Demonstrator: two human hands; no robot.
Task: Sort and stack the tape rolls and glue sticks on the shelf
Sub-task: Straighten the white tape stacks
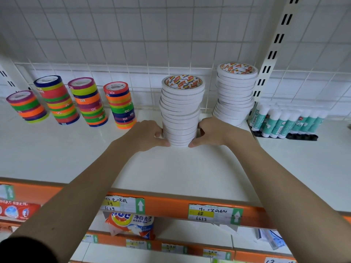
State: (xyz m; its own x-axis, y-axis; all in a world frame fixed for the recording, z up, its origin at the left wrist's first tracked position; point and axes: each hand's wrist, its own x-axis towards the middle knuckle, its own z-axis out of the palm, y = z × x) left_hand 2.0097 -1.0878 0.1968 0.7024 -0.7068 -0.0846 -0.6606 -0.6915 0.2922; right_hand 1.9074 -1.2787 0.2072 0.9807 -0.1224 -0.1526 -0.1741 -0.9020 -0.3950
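Note:
A tall stack of white tape rolls [181,109] stands mid-shelf. My left hand [147,135] grips its lower left side and my right hand [210,132] grips its lower right side, thumbs at the base. A second white stack [235,93] stands behind to the right, against the wire grid. Several stacks of coloured tape rolls [86,101] line the shelf's left side. Green-and-white glue sticks [284,122] stand in a row at the far right, in black holders.
The white shelf [180,171] has an orange front rail with price labels [214,213]. A white upright post with slots [273,46] rises at the right. Below, a lower shelf holds a detergent bag [131,223] and other packets.

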